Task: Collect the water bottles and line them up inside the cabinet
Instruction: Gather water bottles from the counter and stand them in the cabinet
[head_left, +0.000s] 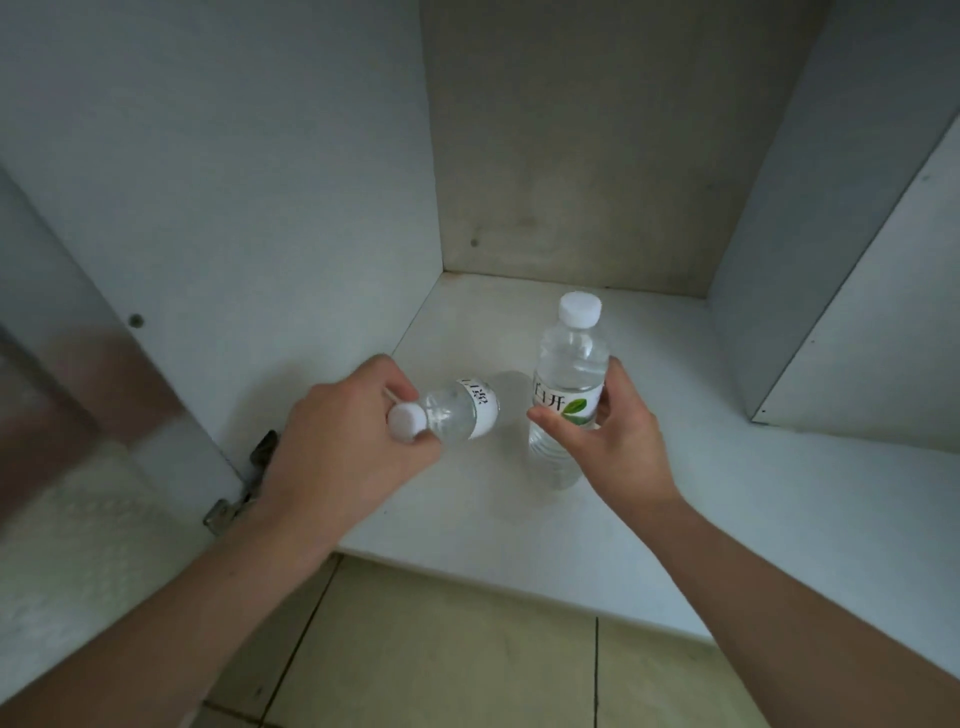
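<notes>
Left hand (343, 447) gripping tilted bottle (457, 410) by its neck, base hidden; right hand (618, 436) around upright bottle (569, 384), perhaps touching shelf (727, 467).

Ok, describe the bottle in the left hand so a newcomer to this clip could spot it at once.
Start at the open white cabinet's floor. Two clear water bottles sit near its front edge. The one meant is the tilted bottle, gripped near its white cap by the left hand; unlike it, the upright bottle in the right hand shows a green leaf.
</notes>
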